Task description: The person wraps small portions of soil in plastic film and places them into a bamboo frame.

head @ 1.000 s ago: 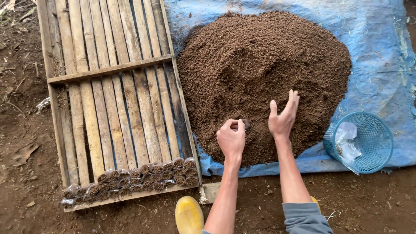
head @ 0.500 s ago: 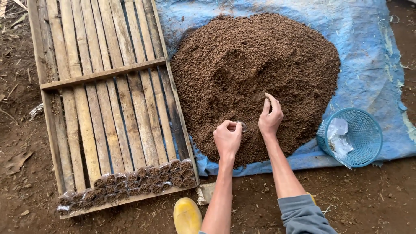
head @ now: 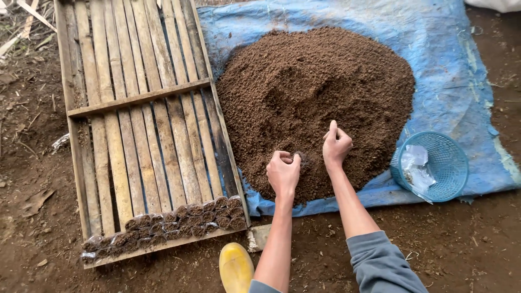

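Observation:
A big heap of brown soil (head: 315, 97) lies on a blue tarp (head: 450, 81). My left hand (head: 282, 173) rests at the heap's near edge, closed in a fist around what looks like a small bag, mostly hidden by the fingers. Just to its right, my right hand (head: 336, 145) sits on the soil with its fingers curled in over a pinch of soil and the thumb up. The two hands are a few centimetres apart.
A slatted bamboo tray (head: 135, 108) lies left of the heap, with rows of small soil-filled bags (head: 179, 220) along its near end. A blue mesh basket (head: 434, 165) with crumpled plastic sits at the right. A yellow boot (head: 236, 268) is below, on bare dirt.
My right hand went from open and flat on the soil to curled shut, moving slightly toward my left hand. The left fist has stayed at the heap's edge.

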